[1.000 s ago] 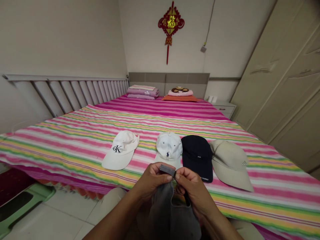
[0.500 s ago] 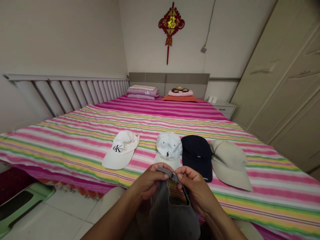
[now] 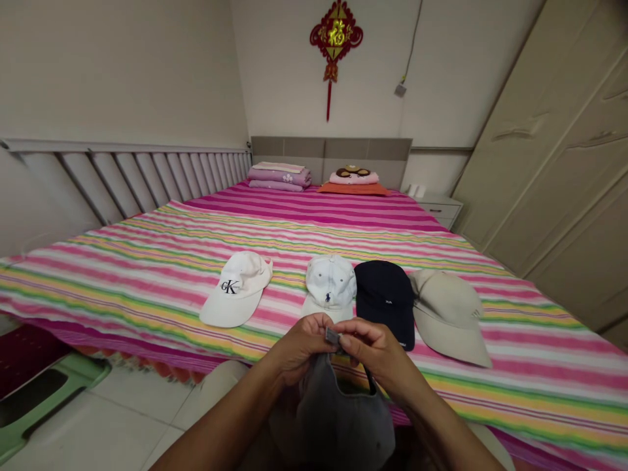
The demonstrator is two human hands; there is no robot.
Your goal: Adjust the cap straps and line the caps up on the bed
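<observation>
Pinching strap (image 3: 332,336) — near bed edge (image 3: 157,352)

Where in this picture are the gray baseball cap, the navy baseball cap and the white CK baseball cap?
Gray baseball cap (image 3: 343,422): head view, on its crown fabric.
Navy baseball cap (image 3: 383,292): head view, on its crown.
White CK baseball cap (image 3: 242,280): head view, on its crown.

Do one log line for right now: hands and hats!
left hand: pinching gray cap strap | right hand: pinching same strap | on bed: CK cap, pale cap, navy cap, beige cap
</observation>
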